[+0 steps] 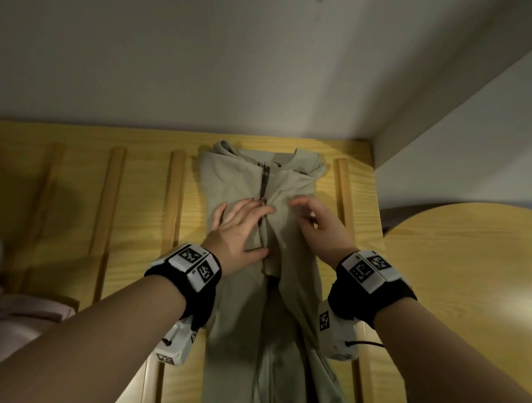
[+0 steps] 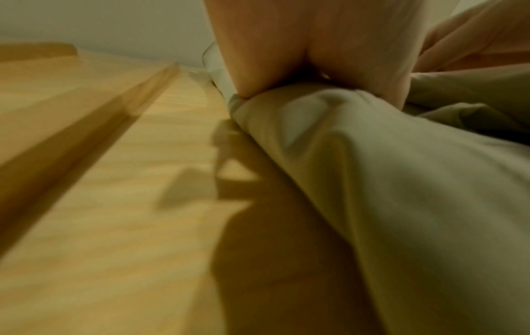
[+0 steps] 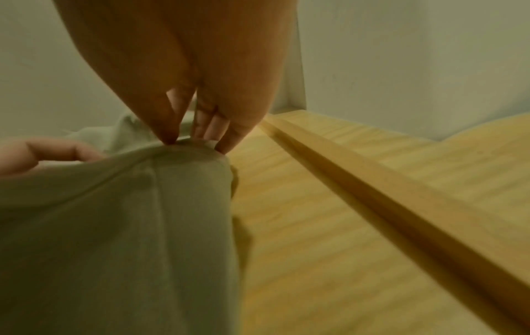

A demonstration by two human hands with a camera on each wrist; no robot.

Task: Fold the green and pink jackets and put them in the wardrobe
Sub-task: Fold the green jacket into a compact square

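At the far left edge of the head view a pink jacket lies bunched, apart from the work. Left of centre, the left hand lies flat, fingers spread, on the green jacket, which runs down the middle of the slatted wooden surface with its sides folded in. The right hand hovers at the chest, fingers loosely bent. To do this step well, I judge the left palm should pin the zip line while the right smooths and squares the panel outward.

The right wrist view alone shows the thumb and fingertips pinching a fabric ridge; the left wrist view, blurred, shows the palm pressing cloth.
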